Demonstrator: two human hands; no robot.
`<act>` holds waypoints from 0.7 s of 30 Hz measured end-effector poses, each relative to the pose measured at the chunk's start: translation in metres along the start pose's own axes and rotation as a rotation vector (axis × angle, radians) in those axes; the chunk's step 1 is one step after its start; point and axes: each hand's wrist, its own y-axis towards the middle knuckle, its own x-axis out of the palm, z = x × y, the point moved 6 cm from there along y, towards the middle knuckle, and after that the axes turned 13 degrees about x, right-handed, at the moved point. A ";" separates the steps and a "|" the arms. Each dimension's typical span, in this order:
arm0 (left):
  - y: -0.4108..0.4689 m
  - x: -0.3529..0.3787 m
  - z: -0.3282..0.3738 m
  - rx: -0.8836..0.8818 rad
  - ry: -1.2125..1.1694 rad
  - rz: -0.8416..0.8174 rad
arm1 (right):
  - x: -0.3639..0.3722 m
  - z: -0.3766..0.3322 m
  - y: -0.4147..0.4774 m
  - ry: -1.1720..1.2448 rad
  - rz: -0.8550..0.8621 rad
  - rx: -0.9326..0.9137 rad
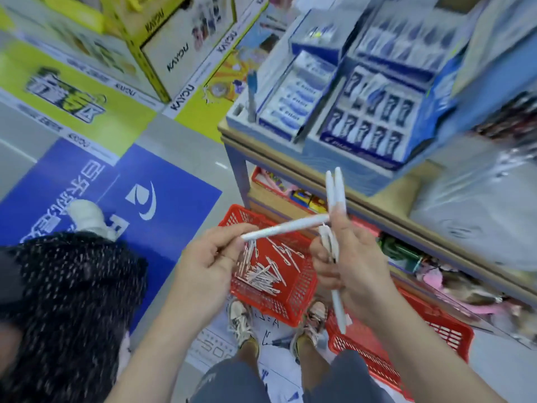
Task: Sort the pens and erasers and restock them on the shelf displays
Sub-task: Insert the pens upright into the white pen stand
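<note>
My left hand (212, 257) pinches one white pen (286, 227) that lies nearly level, its far end touching my right hand. My right hand (347, 254) is closed around a bundle of white pens (336, 193) held upright, tips above and below the fist. Under both hands a red basket (302, 298) on the floor holds several more white pens (261, 276). On the shelf top ahead stand blue-and-white display boxes of erasers (293, 103) and a blue pen display (374, 114).
A second red basket (406, 353) lies on the floor at the right. Another person with dark hair (64, 301) crouches at the lower left. Yellow display boxes (162, 48) stand behind. Lower shelves (421, 257) hold mixed goods. My feet (244, 324) stand by the basket.
</note>
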 end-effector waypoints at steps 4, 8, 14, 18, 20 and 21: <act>-0.001 0.015 0.060 0.094 -0.009 -0.072 | -0.022 -0.040 -0.052 -0.060 0.001 -0.079; 0.004 0.041 0.105 0.047 -0.257 -0.047 | -0.057 -0.076 -0.091 -0.242 0.111 -0.226; 0.019 0.087 0.154 0.018 -0.331 -0.081 | -0.120 -0.111 -0.136 -0.252 0.291 -0.425; 0.024 0.125 0.184 0.039 -0.350 -0.123 | -0.156 -0.121 -0.153 -0.192 0.311 -0.443; 0.027 0.143 0.196 0.054 -0.330 -0.160 | -0.173 -0.124 -0.158 -0.169 0.339 -0.444; 0.028 0.152 0.202 0.063 -0.310 -0.181 | -0.181 -0.124 -0.159 -0.150 0.350 -0.443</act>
